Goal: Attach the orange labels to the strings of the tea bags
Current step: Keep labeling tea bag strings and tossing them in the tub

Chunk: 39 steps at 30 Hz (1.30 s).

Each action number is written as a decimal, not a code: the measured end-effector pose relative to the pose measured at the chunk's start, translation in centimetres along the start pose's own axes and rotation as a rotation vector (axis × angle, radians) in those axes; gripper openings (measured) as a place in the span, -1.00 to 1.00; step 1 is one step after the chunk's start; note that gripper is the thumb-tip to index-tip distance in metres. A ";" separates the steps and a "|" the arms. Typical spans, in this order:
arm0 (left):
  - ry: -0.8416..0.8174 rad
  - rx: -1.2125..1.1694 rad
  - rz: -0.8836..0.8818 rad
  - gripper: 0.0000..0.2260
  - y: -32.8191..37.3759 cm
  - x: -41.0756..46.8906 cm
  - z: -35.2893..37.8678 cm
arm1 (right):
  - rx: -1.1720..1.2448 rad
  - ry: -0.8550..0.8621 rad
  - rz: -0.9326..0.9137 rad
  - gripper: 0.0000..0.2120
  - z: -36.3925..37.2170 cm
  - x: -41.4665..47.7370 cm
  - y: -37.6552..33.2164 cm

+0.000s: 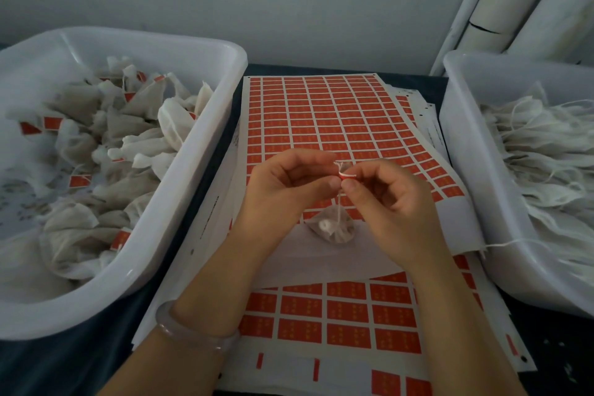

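- left hand (286, 183) and right hand (385, 199) meet over the white sheet of orange rectangular labels (321, 119), thumb tips touching
- right hand pinches a small folded orange label (348, 175); left hand pinches the thin white string (339, 206) just beside it
- small white mesh tea bag (332, 230) hangs from the string, low over the sheet — contact unclear
- white plastic tub of labelled bags (205, 145) sits left of the sheet, white plastic tub of unlabelled bags (456, 125) right of it

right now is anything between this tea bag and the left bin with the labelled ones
Nothing loose does. The left hand and right hand pinch the orange label on the string of the tea bag; only the wall of the left bin rises between.
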State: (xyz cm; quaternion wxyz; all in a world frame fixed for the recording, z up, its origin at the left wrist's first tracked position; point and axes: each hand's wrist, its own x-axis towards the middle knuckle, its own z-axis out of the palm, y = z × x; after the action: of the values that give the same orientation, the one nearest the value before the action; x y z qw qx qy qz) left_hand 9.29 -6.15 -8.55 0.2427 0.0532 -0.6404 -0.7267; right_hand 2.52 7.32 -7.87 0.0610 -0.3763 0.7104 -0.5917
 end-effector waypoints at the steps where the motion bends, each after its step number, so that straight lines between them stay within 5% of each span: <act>1: -0.005 -0.001 -0.001 -0.77 0.0 0.0 0.0 | -0.005 0.011 -0.008 -0.82 0.0 0.0 0.0; 30: 0.078 0.089 0.100 -0.80 0.3 -0.3 0.6 | -0.141 0.231 -0.184 -0.88 0.2 0.2 0.1; 39: 0.080 0.039 0.083 -0.80 0.2 -0.2 0.5 | -0.028 0.267 -0.063 -0.85 0.4 0.1 0.1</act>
State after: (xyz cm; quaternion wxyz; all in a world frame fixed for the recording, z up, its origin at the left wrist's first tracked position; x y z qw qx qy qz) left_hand 9.34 -5.57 -8.35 0.2970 0.0604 -0.6457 -0.7009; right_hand 2.64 6.95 -8.02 -0.0580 -0.3170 0.7082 -0.6282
